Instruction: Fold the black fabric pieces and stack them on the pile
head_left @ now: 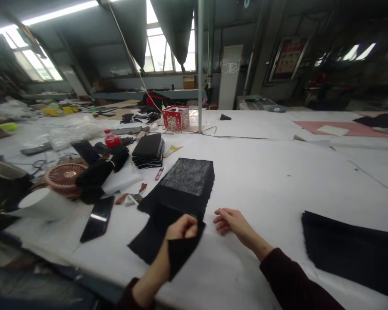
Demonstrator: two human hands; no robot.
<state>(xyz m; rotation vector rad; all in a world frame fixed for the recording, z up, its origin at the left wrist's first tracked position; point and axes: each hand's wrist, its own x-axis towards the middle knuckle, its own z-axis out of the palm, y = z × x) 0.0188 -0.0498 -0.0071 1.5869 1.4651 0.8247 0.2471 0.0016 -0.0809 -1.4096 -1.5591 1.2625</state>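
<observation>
My left hand (183, 227) is closed on a piece of black fabric (184, 254), whose corner hangs down over the wrist. The fabric spreads out to the left of the hand, just in front of a stack of black cloth (207, 189) with a speckled grey patch (187, 176) on top. To the right, my right hand (229, 221) hovers over the white table (265, 185); its fingers are loosely bent and apart, with nothing in them. Further right lies another dark fabric pile (352, 245).
On the left are a phone (98, 217), a pink fan (66, 175), scraps (132, 198) and small pink snips (159, 173). A stack of black folded pieces (148, 150) stands behind them. Further back are a red patterned box (176, 118) and a metal pole (200, 69).
</observation>
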